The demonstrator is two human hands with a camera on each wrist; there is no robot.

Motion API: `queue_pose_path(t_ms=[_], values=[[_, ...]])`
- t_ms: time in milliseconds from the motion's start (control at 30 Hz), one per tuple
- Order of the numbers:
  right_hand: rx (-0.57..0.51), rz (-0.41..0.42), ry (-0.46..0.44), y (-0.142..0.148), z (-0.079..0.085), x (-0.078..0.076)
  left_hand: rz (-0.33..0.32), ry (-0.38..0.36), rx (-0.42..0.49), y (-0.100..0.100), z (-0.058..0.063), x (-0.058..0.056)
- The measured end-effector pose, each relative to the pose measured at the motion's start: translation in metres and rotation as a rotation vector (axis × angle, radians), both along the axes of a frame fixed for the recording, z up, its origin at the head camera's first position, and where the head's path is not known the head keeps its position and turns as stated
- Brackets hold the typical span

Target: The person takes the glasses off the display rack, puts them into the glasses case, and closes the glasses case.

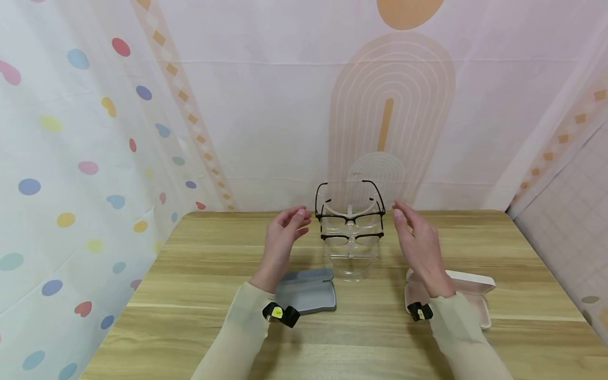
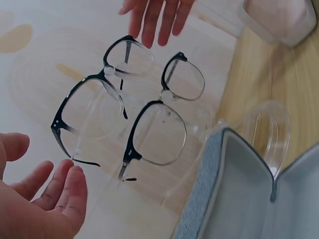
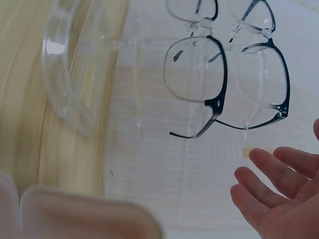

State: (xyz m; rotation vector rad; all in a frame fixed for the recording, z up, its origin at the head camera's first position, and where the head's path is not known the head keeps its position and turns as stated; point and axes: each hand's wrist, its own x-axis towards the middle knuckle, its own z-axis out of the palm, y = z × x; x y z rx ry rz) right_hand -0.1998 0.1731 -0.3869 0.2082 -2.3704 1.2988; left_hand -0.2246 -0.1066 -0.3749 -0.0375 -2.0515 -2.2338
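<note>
Two pairs of black-framed glasses sit one above the other on a clear display stand (image 1: 351, 275). The upper pair (image 1: 334, 216) has its temples reaching back; the lower pair (image 1: 338, 237) rests just beneath. To the left of the upper pair, my left hand (image 1: 285, 227) hovers with relaxed fingers, a short gap from the frame. My right hand (image 1: 420, 240) is raised on the opposite side, fingers extended and also apart from the glasses. In the left wrist view, the left fingertips (image 2: 75, 174) are close to a temple end. Neither hand holds anything.
An open grey glasses case (image 1: 311, 298) lies on the wooden table (image 1: 370, 327) near my left wrist. Under my right forearm is an open white case (image 1: 475, 281) with a pinkish lining. A patterned curtain (image 1: 275, 116) hangs behind the table and along its left side.
</note>
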Motion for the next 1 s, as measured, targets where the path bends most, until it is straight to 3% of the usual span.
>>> queue_pose_path(t_ms=[400, 667, 1000], values=[[-0.123, 0.014, -0.134, -0.006, 0.012, -0.011, 0.019, -0.102, 0.207, 0.012, 0.006, -0.008], [-0.201, 0.014, -0.19, -0.01, 0.014, -0.019, 0.019, -0.13, 0.249, 0.016, 0.005, -0.012], [-0.229, 0.018, -0.187, -0.015, 0.015, -0.022, 0.035, -0.127, 0.241, 0.021, 0.006, -0.014]])
